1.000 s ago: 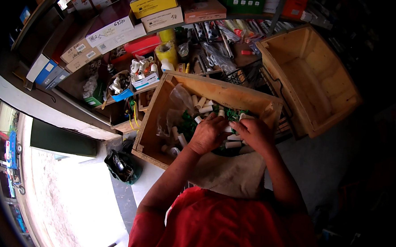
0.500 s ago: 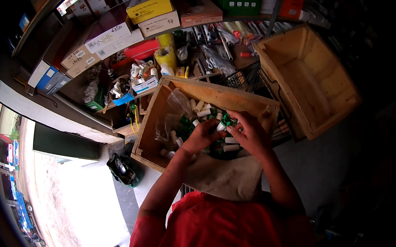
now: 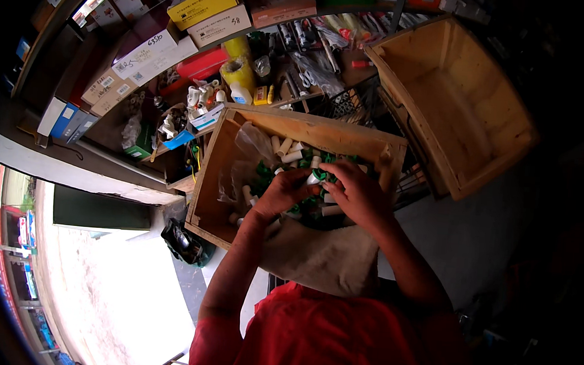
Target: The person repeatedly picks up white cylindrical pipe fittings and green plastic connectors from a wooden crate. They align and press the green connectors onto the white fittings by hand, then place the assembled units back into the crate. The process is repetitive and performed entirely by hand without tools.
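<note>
Over a wooden crate [image 3: 221,179], left hand [image 3: 279,192] and right hand [image 3: 356,194] pinch one white-and-green fitting [image 3: 315,178].

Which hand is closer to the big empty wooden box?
Right. The right hand is in the parts crate on the side toward the empty wooden box; the left hand lies farther away.

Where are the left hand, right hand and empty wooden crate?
left hand [image 3: 283,194], head view, back of hand
right hand [image 3: 356,194], head view, back of hand
empty wooden crate [image 3: 455,112], head view, bare inner floor
</note>
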### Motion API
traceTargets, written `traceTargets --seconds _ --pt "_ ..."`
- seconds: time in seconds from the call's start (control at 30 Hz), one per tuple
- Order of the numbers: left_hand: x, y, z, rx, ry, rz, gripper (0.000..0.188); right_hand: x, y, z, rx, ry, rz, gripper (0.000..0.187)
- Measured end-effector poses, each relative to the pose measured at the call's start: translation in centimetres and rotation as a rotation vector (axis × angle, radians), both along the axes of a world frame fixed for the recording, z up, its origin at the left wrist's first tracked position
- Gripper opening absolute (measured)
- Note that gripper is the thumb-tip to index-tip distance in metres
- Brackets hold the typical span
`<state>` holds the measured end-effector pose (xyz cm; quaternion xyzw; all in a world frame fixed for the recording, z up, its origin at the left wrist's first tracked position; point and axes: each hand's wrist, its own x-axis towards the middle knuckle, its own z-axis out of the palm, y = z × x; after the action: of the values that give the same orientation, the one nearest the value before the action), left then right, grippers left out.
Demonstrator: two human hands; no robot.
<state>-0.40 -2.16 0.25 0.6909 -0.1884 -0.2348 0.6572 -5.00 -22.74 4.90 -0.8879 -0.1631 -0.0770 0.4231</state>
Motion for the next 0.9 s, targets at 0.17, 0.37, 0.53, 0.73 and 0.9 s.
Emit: traceTargets --seconds 0.17,0.37,0.53,0.73,0.9 --pt "-0.2 0.1 0.4 0.092 0.058 0.000 0.029 0.0 0.2 0.1 0.086 0.006 -0.019 0.032" --pt "-0.3 0.1 -0.6 0.064 0.135 -0.021 0.035 0.1 -0.1 -0.1 0.041 0.048 0.047 0.024" --pt "-0.7 0.0 -0.7 0.069 0.032 -0.037 0.034 0.3 -0.3 -0.6 -0.024 0.120 -0.005 0.019" --pt "-1.0 -0.5 -2.5 0.067 -0.095 -0.076 0.037 0.0 0.2 -0.4 -0.082 0.187 -0.138 0.017" --pt "-1.0 -1.0 -2.6 0.112 -0.242 -0.090 0.037 0.0 0.3 -0.6 -0.058 0.147 -0.159 0.016"
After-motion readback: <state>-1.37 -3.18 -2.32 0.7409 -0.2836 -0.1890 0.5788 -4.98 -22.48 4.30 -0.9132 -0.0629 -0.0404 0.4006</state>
